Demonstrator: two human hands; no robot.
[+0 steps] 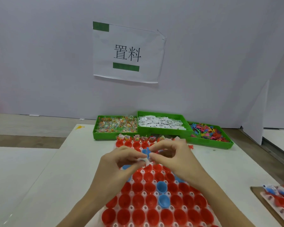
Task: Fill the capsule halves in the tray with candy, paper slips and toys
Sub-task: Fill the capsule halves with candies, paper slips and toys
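Note:
A white tray (143,193) full of red capsule halves (138,187) and a few blue ones (161,187) lies before me. Its far row (136,138) holds candy and slips. My left hand (121,159) and my right hand (170,154) meet above the tray's far part. Between their fingertips they pinch small items, a white paper slip (148,161) and something blue (146,151); which hand holds which is unclear. Behind stand three green bins: candy (116,124), paper slips (161,122), toys (206,132).
A second tray with filled capsules (280,200) sits on cardboard at the right edge. A yellow toy (79,127) lies on the table at the left of the bins. A white wall with a paper sign (127,53) stands close behind the bins.

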